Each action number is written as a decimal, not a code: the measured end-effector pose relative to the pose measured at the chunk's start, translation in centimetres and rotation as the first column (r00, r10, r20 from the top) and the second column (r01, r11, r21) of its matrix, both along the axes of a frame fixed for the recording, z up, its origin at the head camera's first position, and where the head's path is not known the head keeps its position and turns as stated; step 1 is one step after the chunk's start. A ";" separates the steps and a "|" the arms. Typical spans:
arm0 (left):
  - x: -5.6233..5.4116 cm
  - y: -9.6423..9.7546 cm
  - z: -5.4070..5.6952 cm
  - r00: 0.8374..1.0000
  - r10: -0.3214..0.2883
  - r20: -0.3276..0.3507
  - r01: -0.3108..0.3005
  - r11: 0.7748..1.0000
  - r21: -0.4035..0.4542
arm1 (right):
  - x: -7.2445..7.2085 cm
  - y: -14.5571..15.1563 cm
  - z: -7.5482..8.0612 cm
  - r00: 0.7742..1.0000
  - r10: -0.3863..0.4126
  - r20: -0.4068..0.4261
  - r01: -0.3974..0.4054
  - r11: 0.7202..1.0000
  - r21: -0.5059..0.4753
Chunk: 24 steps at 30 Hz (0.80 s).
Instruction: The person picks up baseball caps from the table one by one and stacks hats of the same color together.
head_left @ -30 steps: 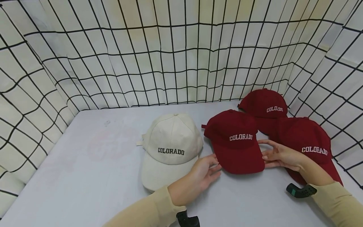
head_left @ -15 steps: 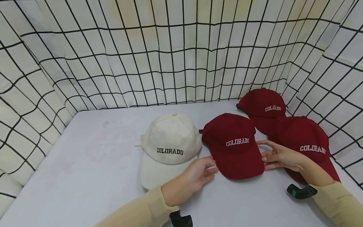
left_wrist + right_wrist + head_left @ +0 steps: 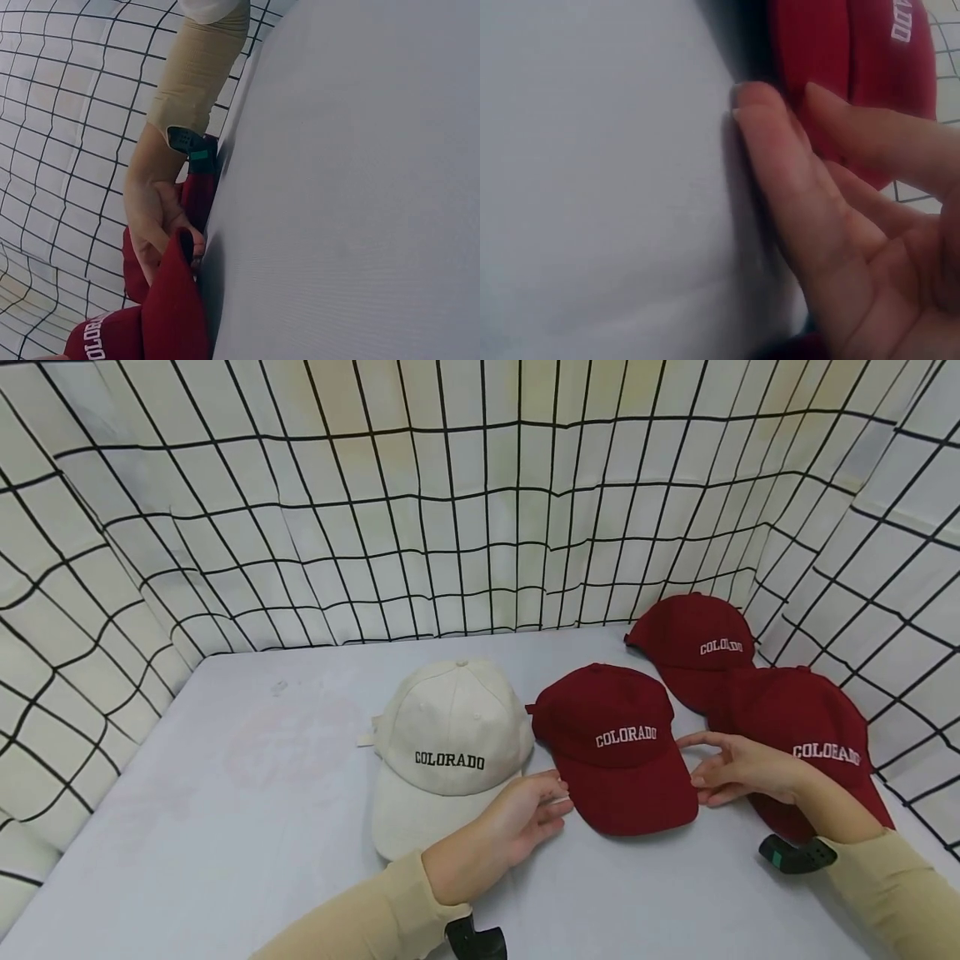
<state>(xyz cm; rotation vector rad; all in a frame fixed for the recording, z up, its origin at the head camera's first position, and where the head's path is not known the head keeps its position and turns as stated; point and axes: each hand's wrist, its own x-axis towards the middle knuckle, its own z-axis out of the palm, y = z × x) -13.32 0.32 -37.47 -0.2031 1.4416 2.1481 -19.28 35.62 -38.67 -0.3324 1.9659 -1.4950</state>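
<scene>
A dark red baseball cap with white COLORADO lettering rests on the table between my hands, brim toward me. My left hand lies at the left edge of its brim, fingers loosely extended, over the front right of a cream cap with black lettering. At the right edge of the brim is my right hand, fingertips against or close to the cap. The right wrist view shows its relaxed fingers low over the table, beside the red cap. Whether the fingertips still touch the brim is hard to tell.
Two more dark red caps stand at the right: one at the back and one nearer, partly behind my right hand. White walls with a black grid surround the white table at the back and sides.
The middle red cap has come down slightly toward me and settled on the table. My left hand has shifted a little left, away from the brim; the right hand has barely moved.
</scene>
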 end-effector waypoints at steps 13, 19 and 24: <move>0.1 -0.1 0.2 1.000 -0.025 0.001 0.025 0.999 0.019 | -0.6 -0.2 1.4 0.997 0.038 -0.060 -0.030 0.990 0.136; -0.1 -0.1 0.7 0.999 -0.040 -0.013 0.040 0.998 0.049 | -0.8 0.2 1.8 0.990 0.058 -0.128 -0.037 0.986 0.162; -0.6 0.5 1.2 0.998 -0.057 -0.020 0.059 0.993 0.104 | -0.8 0.4 2.5 0.979 0.049 -0.199 -0.014 0.985 0.174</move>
